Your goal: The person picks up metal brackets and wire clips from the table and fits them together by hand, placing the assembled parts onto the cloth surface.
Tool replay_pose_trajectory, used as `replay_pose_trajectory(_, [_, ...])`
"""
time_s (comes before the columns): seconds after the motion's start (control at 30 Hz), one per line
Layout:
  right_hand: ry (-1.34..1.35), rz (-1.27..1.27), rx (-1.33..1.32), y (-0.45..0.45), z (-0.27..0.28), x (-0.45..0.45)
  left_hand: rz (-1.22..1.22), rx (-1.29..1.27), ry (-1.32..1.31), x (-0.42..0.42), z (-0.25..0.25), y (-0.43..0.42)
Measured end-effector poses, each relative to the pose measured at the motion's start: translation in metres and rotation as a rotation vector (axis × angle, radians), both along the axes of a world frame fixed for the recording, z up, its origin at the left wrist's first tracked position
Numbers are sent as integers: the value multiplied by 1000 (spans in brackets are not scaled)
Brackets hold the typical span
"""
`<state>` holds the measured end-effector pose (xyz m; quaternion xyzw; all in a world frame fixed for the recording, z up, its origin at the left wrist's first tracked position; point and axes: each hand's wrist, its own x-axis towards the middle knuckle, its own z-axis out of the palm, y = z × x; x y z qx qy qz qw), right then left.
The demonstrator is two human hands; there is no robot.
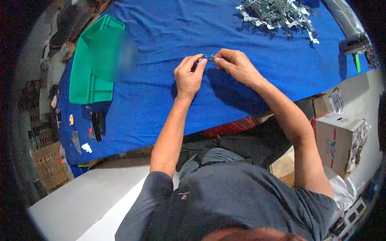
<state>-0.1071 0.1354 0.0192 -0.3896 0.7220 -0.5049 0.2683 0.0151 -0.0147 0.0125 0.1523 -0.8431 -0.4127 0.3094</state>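
Note:
My left hand [189, 76] and my right hand [237, 66] meet over the middle of the blue cloth. Between their fingertips is a small thin part [208, 57], dark with a shiny bend; its exact kind is too small to make out. Thumb and forefinger of each hand are closed on it, one hand at either end. At the upper right lies a tangled pile of small black and white parts [277, 18], apart from both hands.
A green plastic tray [80, 86] stands on the left, partly covered by a blurred patch. Near the left edge lie a black strip-like object [97, 126], a blade-like piece [76, 141] and a white scrap [87, 148]. A cardboard box [335, 136] stands beyond the table at right.

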Motion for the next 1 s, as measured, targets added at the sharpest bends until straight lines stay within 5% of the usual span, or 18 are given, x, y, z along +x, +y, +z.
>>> replay_pose_trajectory(0.43, [173, -58, -32, 0, -9, -2, -46, -158, 61, -2, -6, -1])
replay_pose_trajectory(0.5, [-159, -31, 23, 1, 0, 0, -57, -188, 70, -2, -7, -2])
replay_pose_trajectory(1.0, [-187, -2, 59, 1, -1, -4, -94, -179, 52, -1, -4, 1])
